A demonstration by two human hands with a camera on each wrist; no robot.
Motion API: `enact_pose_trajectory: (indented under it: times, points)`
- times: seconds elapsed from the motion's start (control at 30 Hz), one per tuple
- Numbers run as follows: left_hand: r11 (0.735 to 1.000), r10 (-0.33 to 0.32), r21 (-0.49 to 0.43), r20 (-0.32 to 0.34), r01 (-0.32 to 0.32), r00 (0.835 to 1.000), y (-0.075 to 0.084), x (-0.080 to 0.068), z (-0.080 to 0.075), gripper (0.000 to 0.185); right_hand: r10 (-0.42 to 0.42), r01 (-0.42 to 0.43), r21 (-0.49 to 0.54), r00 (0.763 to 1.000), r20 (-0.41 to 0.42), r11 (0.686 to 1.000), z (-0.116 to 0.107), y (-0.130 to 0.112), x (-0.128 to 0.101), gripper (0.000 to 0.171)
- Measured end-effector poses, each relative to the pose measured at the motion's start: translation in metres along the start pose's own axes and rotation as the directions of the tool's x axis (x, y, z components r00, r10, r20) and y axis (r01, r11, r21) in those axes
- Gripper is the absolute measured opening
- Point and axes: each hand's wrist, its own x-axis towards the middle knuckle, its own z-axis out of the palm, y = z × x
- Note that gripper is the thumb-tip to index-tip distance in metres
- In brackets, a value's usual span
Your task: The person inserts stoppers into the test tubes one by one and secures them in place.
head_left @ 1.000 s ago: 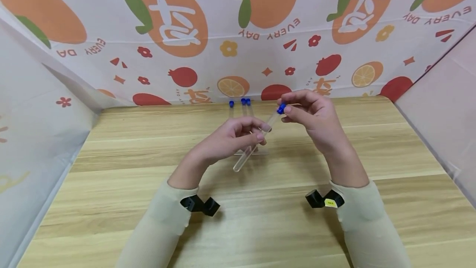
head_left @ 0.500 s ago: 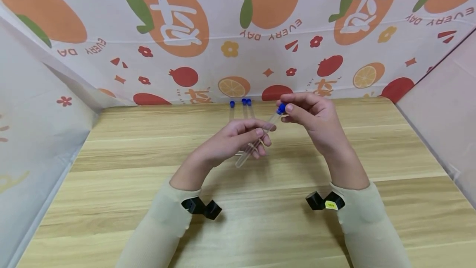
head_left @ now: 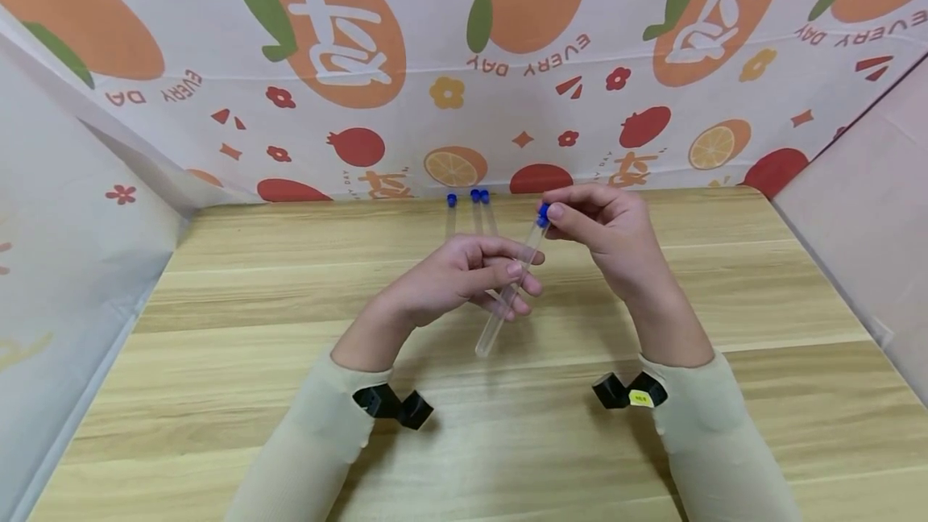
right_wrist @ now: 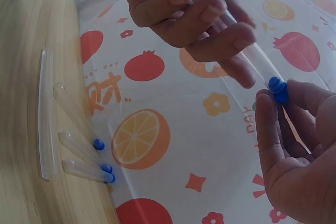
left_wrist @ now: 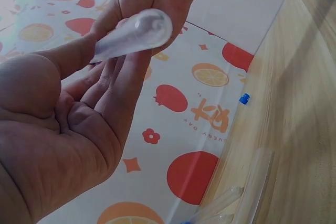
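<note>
In the head view my left hand (head_left: 482, 272) holds a clear test tube (head_left: 493, 327) between thumb and fingers. The tube slants above the table, its rounded end low and toward me. My right hand (head_left: 609, 236) pinches the blue cap (head_left: 542, 216) at its upper end with thumb and fingertips. The right wrist view shows this cap (right_wrist: 278, 88) at the tube's mouth, with the left fingers (right_wrist: 210, 14) across the tube. In the left wrist view the tube's rounded end (left_wrist: 152, 27) points at the camera.
Three more test tubes with blue caps (head_left: 475, 195) lie at the table's back edge, partly behind the left hand. Beside them is a clear plastic strip (right_wrist: 46, 114). A small blue cap (left_wrist: 244, 98) sits on the table in the left wrist view. A fruit-print cloth (head_left: 449, 95) hangs behind.
The tube has swung steeper, its rounded end moving right and toward me. The left fingers have shifted right along with it. The right hand keeps its pinch, a little further left.
</note>
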Motion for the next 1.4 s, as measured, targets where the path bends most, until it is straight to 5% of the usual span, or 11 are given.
enact_pose_trajectory:
  times: [0.37, 0.63, 1.4]
  points:
    - [1.000, -0.006, 0.019, -0.019, 0.006, 1.000, 0.0029, -0.0013, 0.0039, 0.030, 0.118, -0.120, 0.086, 0.992, 0.033, 0.989, -0.0008, 0.0043, 0.0004, 0.016]
    - [0.998, -0.053, 0.032, -0.037, 0.054, 0.998, 0.0006, -0.0019, 0.0039, 0.029, 0.110, -0.111, 0.069, 0.994, 0.011, 0.991, 0.0019, 0.0057, -0.0003, 0.011]
    - [0.998, -0.060, 0.016, -0.031, 0.061, 0.998, 0.0008, -0.0026, 0.0038, 0.030, 0.156, -0.157, 0.021, 0.988, 0.017, 0.987, 0.0007, 0.0079, -0.0004, 0.010]
